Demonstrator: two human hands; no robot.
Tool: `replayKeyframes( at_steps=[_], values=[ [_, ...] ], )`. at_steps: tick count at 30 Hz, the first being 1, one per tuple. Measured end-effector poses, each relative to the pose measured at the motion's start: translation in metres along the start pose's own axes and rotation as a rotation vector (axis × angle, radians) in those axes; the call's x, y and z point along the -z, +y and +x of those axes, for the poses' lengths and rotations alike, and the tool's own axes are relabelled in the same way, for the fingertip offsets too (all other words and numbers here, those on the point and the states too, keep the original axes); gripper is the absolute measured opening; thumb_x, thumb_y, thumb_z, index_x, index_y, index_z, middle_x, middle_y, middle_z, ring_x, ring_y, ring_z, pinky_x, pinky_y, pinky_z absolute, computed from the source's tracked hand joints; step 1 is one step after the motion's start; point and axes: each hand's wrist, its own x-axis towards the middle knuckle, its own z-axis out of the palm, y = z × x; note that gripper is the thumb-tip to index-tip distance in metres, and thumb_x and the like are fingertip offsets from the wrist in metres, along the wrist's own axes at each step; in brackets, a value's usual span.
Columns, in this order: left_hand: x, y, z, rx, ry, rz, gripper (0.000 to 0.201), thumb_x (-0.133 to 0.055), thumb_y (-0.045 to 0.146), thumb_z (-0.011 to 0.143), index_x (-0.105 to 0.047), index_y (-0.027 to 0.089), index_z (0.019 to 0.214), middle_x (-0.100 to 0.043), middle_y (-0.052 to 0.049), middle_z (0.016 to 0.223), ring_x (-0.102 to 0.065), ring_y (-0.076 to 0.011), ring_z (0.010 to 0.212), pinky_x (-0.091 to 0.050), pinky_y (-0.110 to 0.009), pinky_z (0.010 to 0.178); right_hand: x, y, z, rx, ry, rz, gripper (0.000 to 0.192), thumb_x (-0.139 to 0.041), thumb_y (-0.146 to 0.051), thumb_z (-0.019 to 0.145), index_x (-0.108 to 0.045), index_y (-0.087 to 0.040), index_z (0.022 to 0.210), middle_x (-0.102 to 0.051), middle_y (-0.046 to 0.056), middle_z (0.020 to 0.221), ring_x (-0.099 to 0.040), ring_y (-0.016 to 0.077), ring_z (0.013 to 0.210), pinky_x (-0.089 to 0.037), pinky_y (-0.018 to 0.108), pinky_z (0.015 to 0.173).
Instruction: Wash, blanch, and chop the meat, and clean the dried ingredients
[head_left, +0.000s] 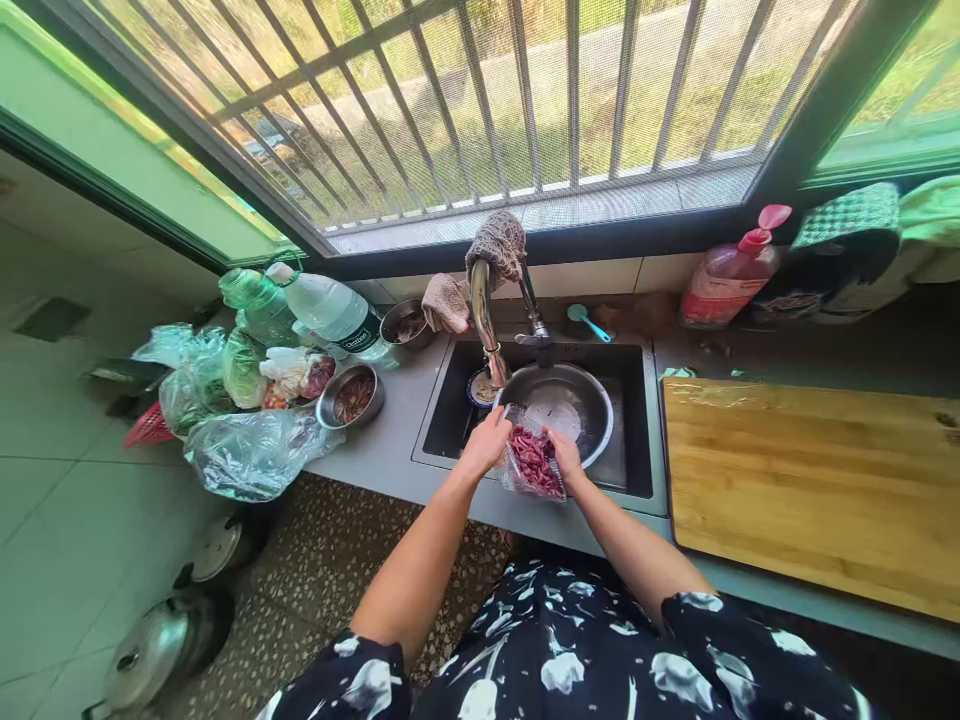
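Observation:
A clear plastic tray (511, 478) of dark red meat strips (534, 460) is held between my two hands over the front edge of the sink. My left hand (489, 440) grips its left side, and my right hand (564, 455) grips the right side. Just behind the tray, a round metal basin (592, 405) sits in the dark sink (637, 450), with a little water at its bottom. Above the basin's left side stands a curved chrome faucet (484, 320) with a mesh cloth (496, 245) draped over it.
To the right lies a wooden cutting board (810, 480). On the left counter are a metal bowl of meat (351, 398), a smaller bowl (407, 325), plastic bags (247, 450) and large bottles (334, 305). A pink soap bottle (727, 280) stands by the window.

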Motion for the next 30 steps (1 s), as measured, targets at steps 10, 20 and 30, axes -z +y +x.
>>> replayKeyframes(
  at_steps=[10,20,30],
  values=[
    [0.014,-0.013,-0.007,0.041,-0.013,-0.001,0.043,-0.038,0.028,0.078,-0.053,0.023,0.118,-0.064,-0.004,0.106,-0.056,-0.0230,0.098,-0.042,-0.033,0.084,-0.025,0.007,-0.009,-0.015,-0.032,-0.033,0.048,-0.053,-0.059,0.066,-0.069,-0.022,0.091,-0.064,0.004,0.107,-0.054,0.0215,0.108,-0.033,0.039,0.103],
    [0.064,-0.104,0.003,0.164,-0.248,-0.581,0.064,-0.046,0.025,0.071,-0.033,0.024,0.134,-0.058,-0.007,0.116,-0.060,-0.0195,0.085,-0.049,-0.033,0.070,-0.071,-0.030,-0.019,0.215,-0.018,-0.459,0.047,-0.041,-0.045,0.080,-0.062,-0.017,0.111,-0.056,0.009,0.121,-0.046,0.0234,0.117,-0.028,0.039,0.105],
    [0.056,-0.254,0.057,0.032,-0.600,-1.584,0.068,-0.041,0.017,0.070,-0.032,0.036,0.134,-0.052,-0.001,0.126,-0.050,-0.0238,0.110,-0.034,-0.051,0.094,-0.163,-0.096,-0.069,0.633,-0.057,-1.239,0.066,-0.050,-0.038,0.080,-0.032,-0.005,0.136,-0.021,0.016,0.144,-0.013,0.0296,0.134,-0.016,0.049,0.108]
  ],
)
